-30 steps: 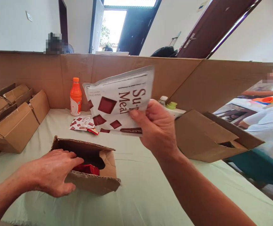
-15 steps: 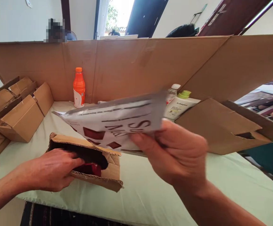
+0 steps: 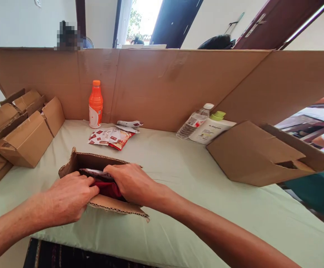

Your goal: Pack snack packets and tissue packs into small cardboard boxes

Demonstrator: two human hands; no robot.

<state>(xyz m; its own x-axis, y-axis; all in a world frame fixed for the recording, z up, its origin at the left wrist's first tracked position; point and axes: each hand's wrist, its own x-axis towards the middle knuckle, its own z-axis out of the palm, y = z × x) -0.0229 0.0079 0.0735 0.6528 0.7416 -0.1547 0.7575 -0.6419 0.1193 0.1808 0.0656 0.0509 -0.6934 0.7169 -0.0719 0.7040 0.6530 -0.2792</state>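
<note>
An open cardboard box (image 3: 117, 208) stands in front of me with its flaps up. Inside it are a red packet (image 3: 108, 188) and, behind that, a white packet (image 3: 95, 172) with dark markings, only its upper edge showing. My left hand (image 3: 69, 197) reaches over the near left side, its fingers curled at the red packet's left end; the fingertips are partly hidden. With thumb and fingers closed, my right hand (image 3: 131, 182) grips the white packet's right end down in the box. Its lower fingers are out of sight behind the wall.
Behind the box lie several white and red packets (image 3: 106, 137). An orange bottle (image 3: 96, 104) stands at the back; a clear bottle (image 3: 192, 124) and white lotion bottle (image 3: 210, 130) lean at right. Cardboard boxes (image 3: 25, 143) line the left, another box (image 3: 256, 156) the right. A cardboard screen (image 3: 150, 85) borders the back.
My right hand has brought the silvery-white packet down and left into the box, uncovering the packets behind. The dark thing seen inside the box no longer shows. My left hand stays at the box.
</note>
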